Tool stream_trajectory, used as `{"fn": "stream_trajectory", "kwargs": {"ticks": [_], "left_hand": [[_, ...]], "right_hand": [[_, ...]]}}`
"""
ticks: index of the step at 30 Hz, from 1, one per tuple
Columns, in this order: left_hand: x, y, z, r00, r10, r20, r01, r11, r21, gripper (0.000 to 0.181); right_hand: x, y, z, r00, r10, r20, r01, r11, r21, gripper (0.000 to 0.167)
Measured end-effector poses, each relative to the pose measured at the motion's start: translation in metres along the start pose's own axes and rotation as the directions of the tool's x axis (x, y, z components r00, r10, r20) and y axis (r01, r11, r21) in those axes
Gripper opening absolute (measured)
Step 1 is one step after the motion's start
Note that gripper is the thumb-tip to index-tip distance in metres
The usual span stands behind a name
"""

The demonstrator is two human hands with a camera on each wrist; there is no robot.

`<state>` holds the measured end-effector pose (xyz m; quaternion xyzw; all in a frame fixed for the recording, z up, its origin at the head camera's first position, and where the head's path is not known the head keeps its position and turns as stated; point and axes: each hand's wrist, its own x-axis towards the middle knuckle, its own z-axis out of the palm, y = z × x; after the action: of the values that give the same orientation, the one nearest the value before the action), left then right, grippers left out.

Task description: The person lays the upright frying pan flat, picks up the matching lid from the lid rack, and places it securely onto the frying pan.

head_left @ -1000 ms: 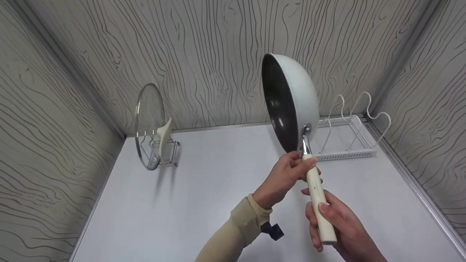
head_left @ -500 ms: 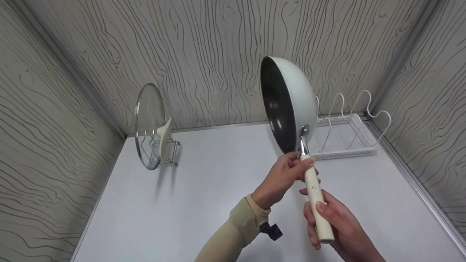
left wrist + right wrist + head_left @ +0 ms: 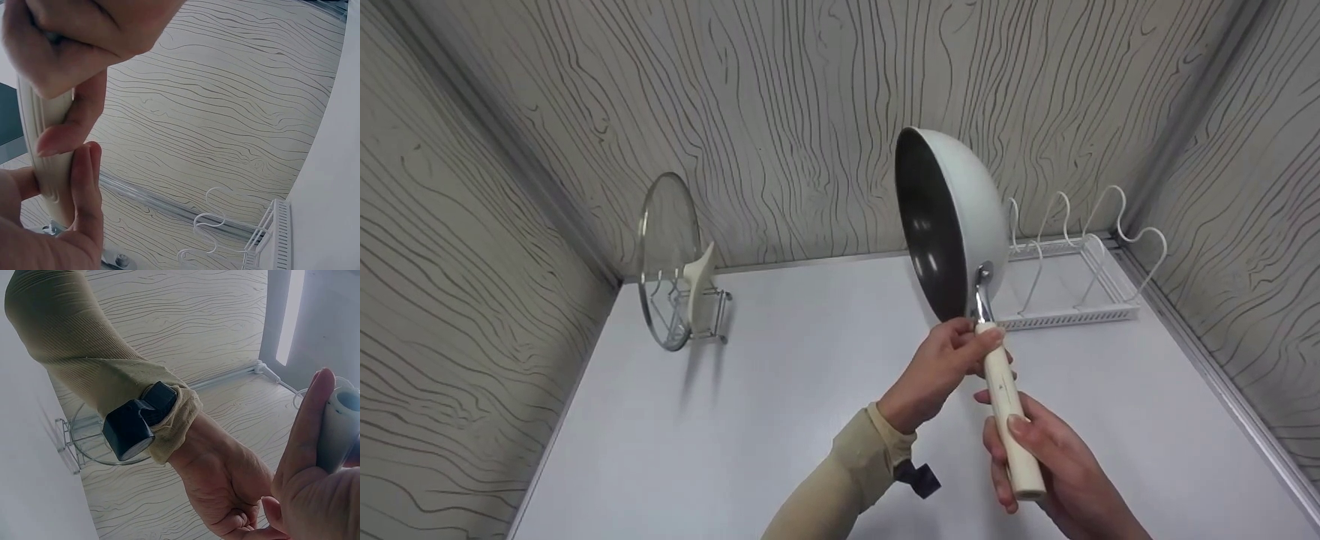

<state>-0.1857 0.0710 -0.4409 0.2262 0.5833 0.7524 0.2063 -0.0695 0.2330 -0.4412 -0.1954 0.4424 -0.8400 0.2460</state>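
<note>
Head view: one pan, being held on its side above the counter, left hand pinching the handle near its metal joint, right hand holding the lower end; a rightward swing could be knocking the white rack. Left wrist view: both hands are gripping closely, so an uneven shift could be twisting the pan. Right wrist view: the right hand is holding the handle's end, where losing the left's support could be tipping the pan.

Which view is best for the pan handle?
Head: it shows the pan handle from the metal neck down to its free end, with the left hand and right hand covering parts. Left wrist: a grooved stretch, partly hidden by the hands. Right wrist: little more than the hollow end.
</note>
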Motion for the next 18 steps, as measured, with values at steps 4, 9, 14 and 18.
{"fn": "stream_trajectory", "kwargs": {"ticks": [4, 9, 14, 18], "left_hand": [[-0.0004, -0.0018, -0.0009, 1.000, 0.002, 0.008, -0.002, 1.000, 0.006, 0.030], [-0.0011, -0.0040, -0.0017, 1.000, 0.000, 0.010, 0.000, 1.000, 0.008, 0.030], [-0.0007, -0.0050, -0.0018, 1.000, -0.013, -0.008, 0.013, 1.000, 0.009, 0.029], [-0.0009, -0.0058, -0.0022, 0.999, -0.028, -0.025, 0.029, 0.999, 0.016, 0.029]], "right_hand": [[0.0004, 0.0009, -0.0010, 1.000, -0.001, 0.006, 0.001, 1.000, 0.012, 0.040], [0.0006, 0.0012, -0.0017, 1.000, 0.000, 0.007, 0.000, 1.000, 0.021, 0.041], [0.0013, 0.0015, -0.0015, 1.000, 0.005, -0.005, -0.005, 1.000, 0.013, 0.040], [0.0018, 0.0021, -0.0021, 1.000, 0.010, -0.014, -0.010, 1.000, 0.015, 0.039]]}}
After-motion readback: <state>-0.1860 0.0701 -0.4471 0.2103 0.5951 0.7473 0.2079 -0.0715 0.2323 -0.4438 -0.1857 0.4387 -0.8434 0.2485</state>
